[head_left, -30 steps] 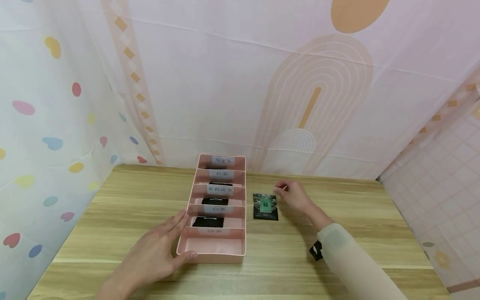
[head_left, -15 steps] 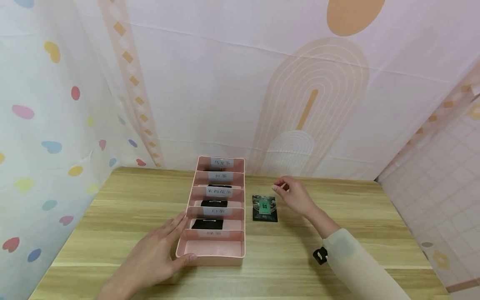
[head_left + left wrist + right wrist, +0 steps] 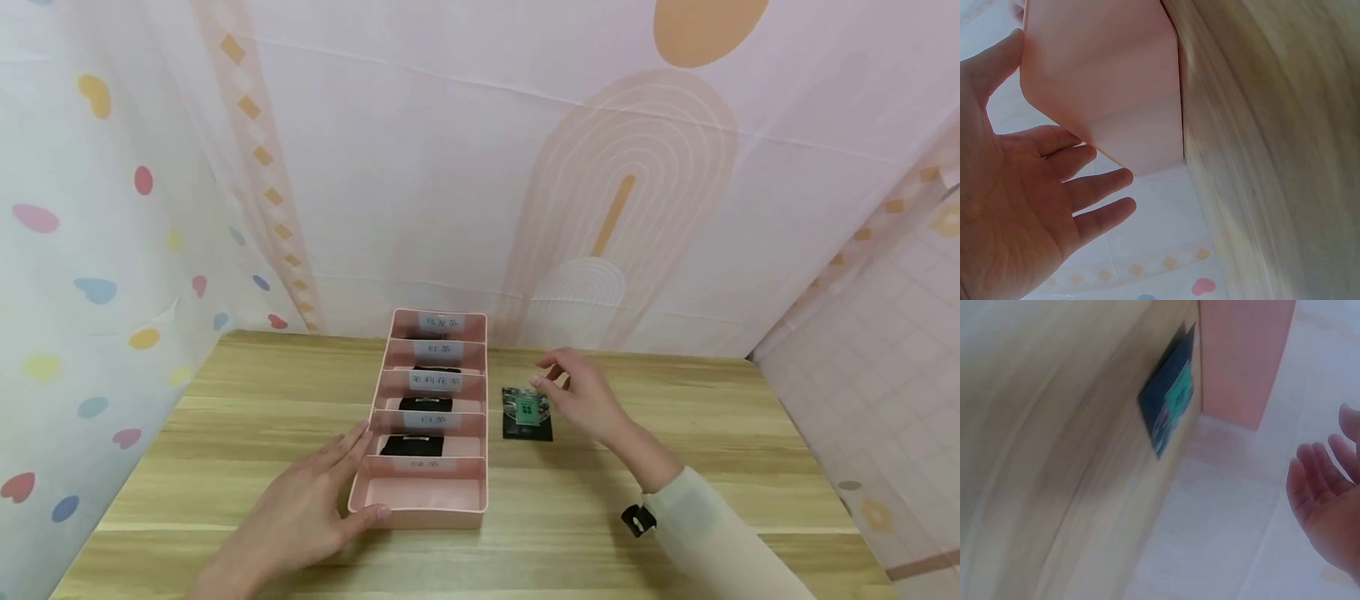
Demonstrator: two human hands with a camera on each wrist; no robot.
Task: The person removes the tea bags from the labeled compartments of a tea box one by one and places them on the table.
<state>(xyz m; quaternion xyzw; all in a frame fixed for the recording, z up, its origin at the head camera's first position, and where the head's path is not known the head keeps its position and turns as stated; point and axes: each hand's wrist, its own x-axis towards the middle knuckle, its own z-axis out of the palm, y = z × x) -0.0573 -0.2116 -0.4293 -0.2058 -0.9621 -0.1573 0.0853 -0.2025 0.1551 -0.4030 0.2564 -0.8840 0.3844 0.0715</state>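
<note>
A long pink divided box point(image 3: 427, 493) with white paper labels stands on the table. My left hand point(image 3: 298, 510) rests against its left side, thumb at the front corner; the left wrist view shows the fingers extended along the box's wall. Right of the box lies a dark sachet point(image 3: 537, 432) with a green label, flat on the wood. Just beyond and right of it hovers my right hand point(image 3: 588, 398), its fingers loosely bent. In the right wrist view nothing is in that hand point(image 3: 1329, 509), and the sachet point(image 3: 1175, 394) lies apart from it.
Black packets sit in the box's compartments, one point(image 3: 412, 446) behind the front divider and another point(image 3: 425, 405) farther back. The front compartment shows its bare floor. A patterned cloth point(image 3: 420, 183) hangs behind the wooden table point(image 3: 720, 425).
My right hand draws back slightly, then shifts a little left toward the sachet. The left hand stays against the box. The whole head view shifts slightly.
</note>
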